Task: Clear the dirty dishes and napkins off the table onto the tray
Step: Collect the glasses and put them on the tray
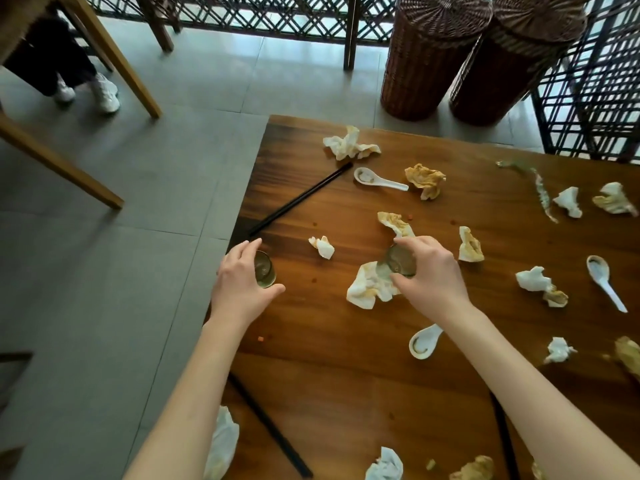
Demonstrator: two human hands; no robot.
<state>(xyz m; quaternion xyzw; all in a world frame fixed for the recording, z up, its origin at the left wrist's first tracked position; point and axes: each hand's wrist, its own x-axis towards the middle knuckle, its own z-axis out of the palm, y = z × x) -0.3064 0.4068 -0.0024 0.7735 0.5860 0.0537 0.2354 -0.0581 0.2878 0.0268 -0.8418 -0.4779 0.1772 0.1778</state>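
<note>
My left hand (239, 282) grips a small clear glass (265, 274) at the left edge of the wooden table (329, 375). My right hand (427, 271) grips a second small glass (400, 261) just above a stained napkin (369, 287). Several crumpled, stained napkins lie scattered over the table, among them a crumpled napkin (349, 143) at the far end. Three white soup spoons lie on the wood: a far spoon (375, 178), a right spoon (604, 280) and a near spoon (424, 341). Black chopsticks (301, 199) lie slanted near the left edge. No tray is in view.
More black chopsticks (270, 427) lie at the near left edge, another chopstick pair (504, 438) near my right forearm. Two wicker baskets (429, 57) stand beyond the table. A black lattice screen (595, 81) is at the right. Another table's legs (114, 64) and a seated person's shoes (104, 93) are at the far left.
</note>
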